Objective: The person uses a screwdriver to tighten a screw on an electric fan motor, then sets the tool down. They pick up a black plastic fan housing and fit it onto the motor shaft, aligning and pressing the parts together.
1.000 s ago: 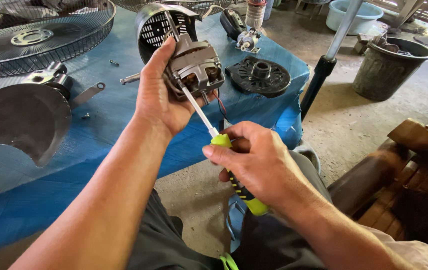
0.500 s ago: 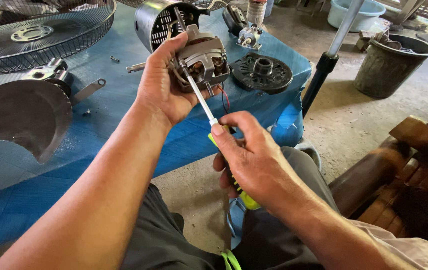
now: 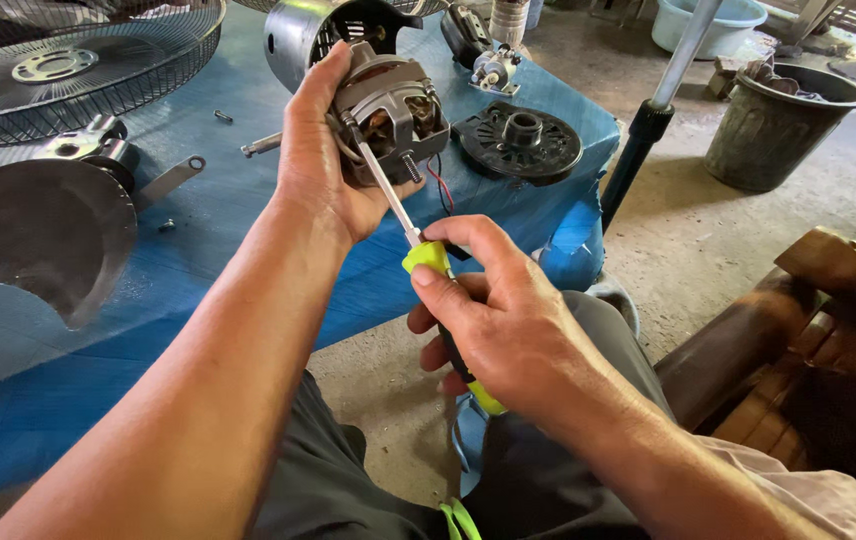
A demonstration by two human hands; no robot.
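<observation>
1. Since the earlier frame, both hands have risen, bringing the work closer.
2. Right hand [image 3: 518, 330] has its grip clenched on a green-handled screwdriver [image 3: 438, 300].
3. Left hand [image 3: 323, 160] grasps the fan motor [image 3: 393, 110] above the blue bench [image 3: 248, 270]; a slipping tip could gouge the windings or palm.
4. Loose screws [image 3: 223, 117] may roll off.

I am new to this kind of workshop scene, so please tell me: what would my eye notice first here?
In the centre, the left hand holds up a grey metal fan motor with copper windings, while the right hand grips a yellow-green-handled screwdriver whose tip meets the motor. At upper left, a round wire fan guard lies on the blue-covered table; a black round plastic disc sits right of the motor.
</observation>
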